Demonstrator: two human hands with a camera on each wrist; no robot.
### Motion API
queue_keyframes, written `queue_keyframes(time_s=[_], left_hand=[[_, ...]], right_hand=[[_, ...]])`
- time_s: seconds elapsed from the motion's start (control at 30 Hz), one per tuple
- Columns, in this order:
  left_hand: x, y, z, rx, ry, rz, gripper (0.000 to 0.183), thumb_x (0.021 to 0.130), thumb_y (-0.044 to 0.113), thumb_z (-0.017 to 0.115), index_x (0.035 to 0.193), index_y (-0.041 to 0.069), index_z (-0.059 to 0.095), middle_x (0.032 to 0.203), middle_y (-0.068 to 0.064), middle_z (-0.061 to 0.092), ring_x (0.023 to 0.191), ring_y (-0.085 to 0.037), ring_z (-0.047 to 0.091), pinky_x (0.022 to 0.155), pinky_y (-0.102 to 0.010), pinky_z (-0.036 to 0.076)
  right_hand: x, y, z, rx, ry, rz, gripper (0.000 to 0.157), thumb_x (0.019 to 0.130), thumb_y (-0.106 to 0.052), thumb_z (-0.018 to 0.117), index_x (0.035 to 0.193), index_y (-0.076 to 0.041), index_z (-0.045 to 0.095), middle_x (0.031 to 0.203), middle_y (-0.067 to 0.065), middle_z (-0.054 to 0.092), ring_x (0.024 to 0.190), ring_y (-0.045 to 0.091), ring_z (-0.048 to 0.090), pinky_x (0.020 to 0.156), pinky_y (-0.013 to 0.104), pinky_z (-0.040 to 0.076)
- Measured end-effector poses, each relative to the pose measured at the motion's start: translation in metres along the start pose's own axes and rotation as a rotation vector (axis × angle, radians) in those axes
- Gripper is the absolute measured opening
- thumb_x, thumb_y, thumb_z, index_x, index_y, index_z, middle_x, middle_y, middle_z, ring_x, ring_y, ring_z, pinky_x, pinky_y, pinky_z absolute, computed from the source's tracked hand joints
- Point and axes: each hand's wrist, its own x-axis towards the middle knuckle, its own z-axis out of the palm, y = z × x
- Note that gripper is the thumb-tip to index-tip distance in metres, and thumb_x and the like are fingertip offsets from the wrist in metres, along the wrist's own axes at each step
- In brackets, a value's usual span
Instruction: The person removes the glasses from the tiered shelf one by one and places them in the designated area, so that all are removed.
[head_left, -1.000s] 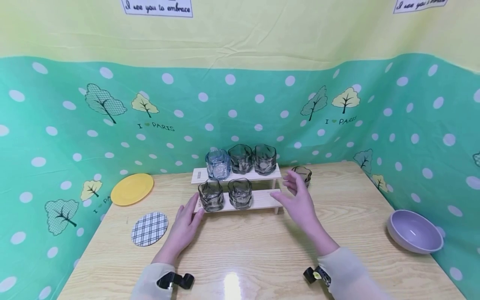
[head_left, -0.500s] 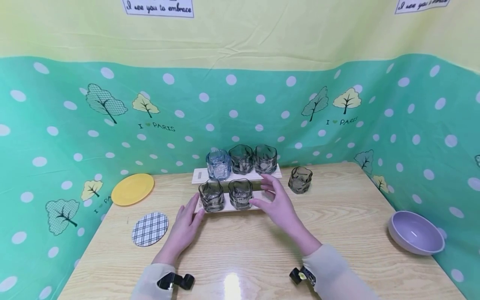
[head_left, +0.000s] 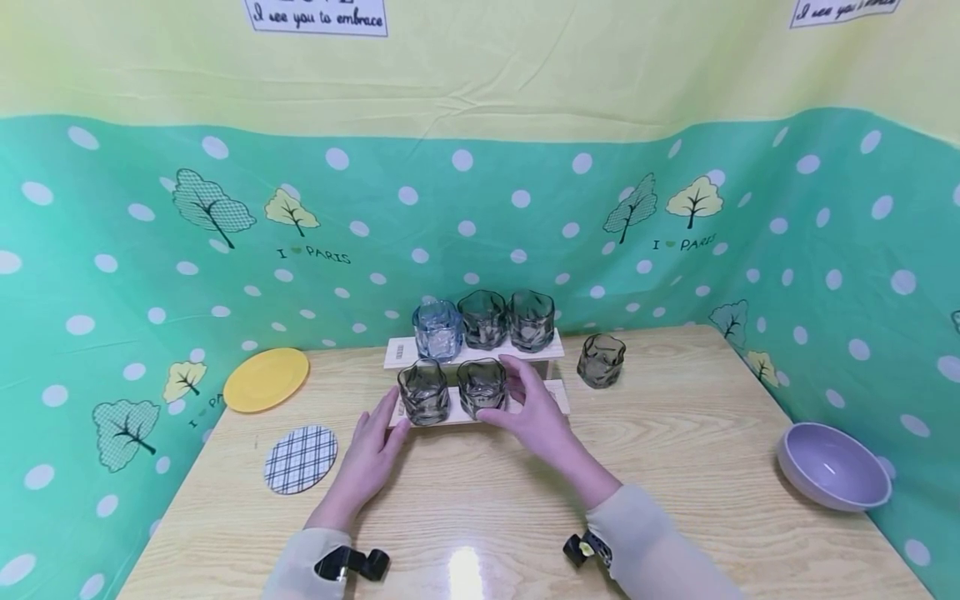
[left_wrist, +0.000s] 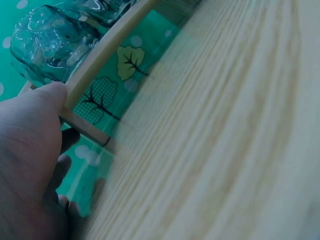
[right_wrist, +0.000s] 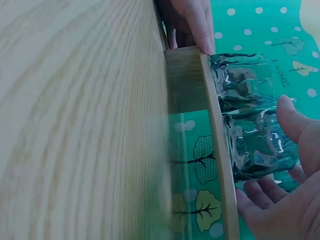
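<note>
In the head view, a two-tier wooden rack (head_left: 465, 419) holds several ripple-sided glasses. On its lower tier stand a left grey glass (head_left: 423, 393) and a right grey glass (head_left: 482, 388). My left hand (head_left: 369, 446) grips the rack's left end, thumb at the front corner; the left wrist view shows its fingers curled past the rack leg (left_wrist: 85, 125). My right hand (head_left: 538, 417) is around the right grey glass, thumb in front and fingers at its right side. The upper tier bears a blue glass (head_left: 438, 331) and two grey glasses (head_left: 531, 322).
Another grey glass (head_left: 601, 361) stands on the table right of the rack. A yellow plate (head_left: 266, 380) and a checked round coaster (head_left: 302, 459) lie on the left. A purple bowl (head_left: 832, 467) sits by the right edge. Patterned cloth hangs behind the table.
My right hand has moved left from the rack's right end to the right grey glass on the lower tier. The left hand has stayed at the rack's left end.
</note>
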Motion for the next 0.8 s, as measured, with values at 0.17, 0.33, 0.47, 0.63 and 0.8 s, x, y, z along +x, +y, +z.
queue_keyframes(time_s=[0.17, 0.33, 0.47, 0.63, 0.8], left_hand=[[0.0, 0.0, 0.0, 0.0, 0.0, -0.006, 0.067, 0.12, 0.033, 0.049, 0.175, 0.003, 0.025, 0.177, -0.024, 0.031, 0.162, -0.042, 0.031, 0.135, -0.067, 0.005], [0.0, -0.001, 0.001, -0.005, 0.001, -0.006, 0.067, 0.12, 0.033, 0.049, 0.174, 0.001, 0.026, 0.177, -0.024, 0.031, 0.163, -0.042, 0.03, 0.135, -0.066, 0.005], [0.001, -0.001, 0.001, -0.005, 0.001, -0.004, 0.067, 0.12, 0.033, 0.049, 0.174, 0.001, 0.026, 0.177, -0.023, 0.031, 0.163, -0.042, 0.03, 0.135, -0.066, 0.005], [0.0, 0.0, 0.0, -0.009, 0.0, -0.008, 0.067, 0.12, 0.034, 0.049, 0.175, 0.004, 0.025, 0.177, -0.024, 0.031, 0.163, -0.043, 0.03, 0.135, -0.066, 0.005], [0.0, 0.001, 0.0, -0.013, 0.005, -0.011, 0.066, 0.12, 0.033, 0.049, 0.175, 0.003, 0.026, 0.177, -0.024, 0.032, 0.162, -0.043, 0.031, 0.135, -0.067, 0.006]], right_hand=[[0.004, 0.002, 0.005, 0.044, -0.012, 0.003, 0.105, 0.084, -0.026, 0.099, 0.17, -0.027, 0.039, 0.165, 0.012, 0.048, 0.151, 0.038, 0.05, 0.126, 0.046, 0.042], [0.006, 0.004, 0.009, 0.08, -0.022, -0.018, 0.107, 0.084, -0.021, 0.099, 0.172, -0.025, 0.037, 0.17, 0.013, 0.044, 0.157, 0.035, 0.042, 0.131, 0.045, 0.035], [0.008, 0.005, 0.011, 0.071, -0.017, -0.015, 0.11, 0.083, -0.021, 0.1, 0.172, -0.028, 0.035, 0.171, 0.011, 0.043, 0.159, 0.031, 0.041, 0.132, 0.043, 0.033], [0.009, 0.006, 0.014, 0.033, -0.003, -0.001, 0.112, 0.081, -0.024, 0.101, 0.172, -0.033, 0.035, 0.172, 0.01, 0.042, 0.158, 0.032, 0.042, 0.131, 0.044, 0.033], [0.008, 0.006, 0.017, -0.045, 0.029, 0.017, 0.111, 0.082, -0.028, 0.101, 0.171, -0.039, 0.035, 0.173, 0.011, 0.043, 0.155, 0.04, 0.046, 0.128, 0.054, 0.039]])
